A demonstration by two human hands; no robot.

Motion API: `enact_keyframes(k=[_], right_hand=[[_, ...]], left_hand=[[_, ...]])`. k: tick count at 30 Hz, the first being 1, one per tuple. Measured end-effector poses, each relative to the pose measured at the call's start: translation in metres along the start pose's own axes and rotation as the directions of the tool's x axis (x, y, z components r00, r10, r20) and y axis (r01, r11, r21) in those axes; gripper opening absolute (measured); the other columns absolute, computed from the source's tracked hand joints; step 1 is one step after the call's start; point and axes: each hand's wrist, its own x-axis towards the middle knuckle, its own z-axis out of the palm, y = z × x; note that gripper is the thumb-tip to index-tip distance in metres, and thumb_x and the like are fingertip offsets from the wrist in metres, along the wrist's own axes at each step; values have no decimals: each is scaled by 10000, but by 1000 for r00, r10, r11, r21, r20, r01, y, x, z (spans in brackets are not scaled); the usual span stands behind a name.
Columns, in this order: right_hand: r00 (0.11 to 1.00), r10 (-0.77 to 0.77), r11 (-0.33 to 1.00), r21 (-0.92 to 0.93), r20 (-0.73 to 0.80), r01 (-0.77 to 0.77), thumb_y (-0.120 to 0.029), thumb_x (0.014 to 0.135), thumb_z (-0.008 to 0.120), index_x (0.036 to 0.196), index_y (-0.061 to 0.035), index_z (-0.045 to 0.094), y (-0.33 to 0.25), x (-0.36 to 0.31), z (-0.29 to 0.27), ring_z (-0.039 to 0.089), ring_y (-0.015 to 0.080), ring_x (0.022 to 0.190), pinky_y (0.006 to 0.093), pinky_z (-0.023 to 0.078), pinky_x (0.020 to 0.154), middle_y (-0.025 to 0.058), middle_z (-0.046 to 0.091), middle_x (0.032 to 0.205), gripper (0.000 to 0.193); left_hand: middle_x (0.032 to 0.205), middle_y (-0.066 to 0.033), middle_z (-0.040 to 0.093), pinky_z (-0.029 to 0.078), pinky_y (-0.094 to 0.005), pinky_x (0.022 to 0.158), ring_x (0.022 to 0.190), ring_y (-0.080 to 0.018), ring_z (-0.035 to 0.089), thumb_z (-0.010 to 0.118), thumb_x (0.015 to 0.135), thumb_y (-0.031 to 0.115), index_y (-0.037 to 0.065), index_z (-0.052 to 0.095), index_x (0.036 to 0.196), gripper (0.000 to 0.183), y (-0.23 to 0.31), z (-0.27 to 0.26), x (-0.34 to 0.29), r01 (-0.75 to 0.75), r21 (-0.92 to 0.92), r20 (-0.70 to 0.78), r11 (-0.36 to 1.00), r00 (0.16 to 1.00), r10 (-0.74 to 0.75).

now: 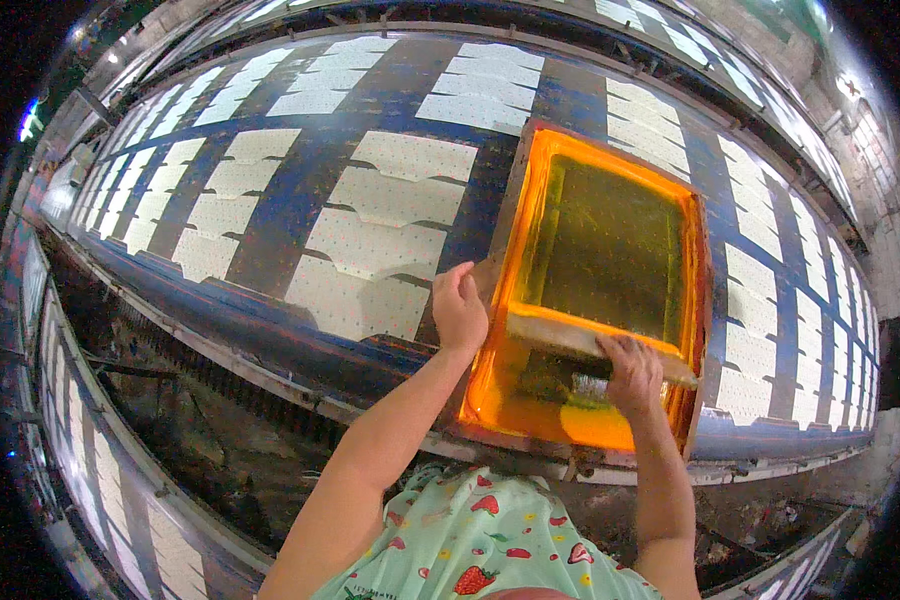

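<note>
A printing screen (698,260) with a wooden frame and orange-coated edges lies on the long table in front of me. Its mesh looks dark yellow-green. At the left side of the frame, my left hand (460,312) is closed on the frame's edge. My right hand (632,378) grips a long, pale squeegee (555,337) that lies crosswise over the lower part of the screen. Orange ink (595,425) pools along the near end, on my side of the squeegee. The squeegee's lower edge is hidden from me.
Rows of white dotted fabric pieces (385,190) lie on the dark blue printing table (280,215), left and right of the screen. A metal rail (260,375) runs along the near edge. Another table with white pieces (100,470) stands at lower left, past a dark gap.
</note>
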Motion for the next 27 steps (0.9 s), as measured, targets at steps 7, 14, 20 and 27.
enact_keyframes(k=[7, 14, 20, 27], right_hand=[[999, -41, 999, -28, 1, 41, 48, 842, 638, 1278, -137, 762, 113, 134, 37, 715, 414, 1102, 530, 581, 932, 167, 752, 1174, 490], [990, -98, 993, -80, -104, 90, -7, 889, 627, 1301, -183, 764, 215, 269, 86, 740, 406, 1069, 530, 604, 922, 149, 764, 1158, 468], [997, 65, 994, -89, 43, -61, -47, 936, 611, 1368, -206, 754, 237, 342, 67, 747, 410, 1183, 545, 593, 1010, 175, 794, 1234, 482], [1000, -4, 1000, -28, 23, 5, -79, 944, 654, 1377, -214, 755, 241, 352, 62, 748, 422, 1174, 544, 593, 1022, 183, 796, 1219, 465]], left_hand=[[1204, -171, 720, 528, -456, 1015, 1154, -367, 670, 569, 1130, 106, 26, 733, 1274, 233, 5, 0, 0, 51, 58, -15, 997, 999, -50], [1310, -156, 724, 497, -415, 1115, 1241, -307, 670, 545, 1153, 152, 17, 724, 1308, 273, 10, 1, -4, 163, 66, -70, 984, 985, -158], [1227, -176, 720, 523, -433, 1027, 1147, -335, 680, 542, 1158, 139, 10, 720, 1298, 261, 10, 4, -2, 96, 169, -106, 981, 991, -79], [1316, -168, 742, 481, -446, 1145, 1259, -334, 668, 560, 1160, 226, 40, 743, 1319, 305, 13, 3, -2, 179, 165, -94, 970, 982, -165]])
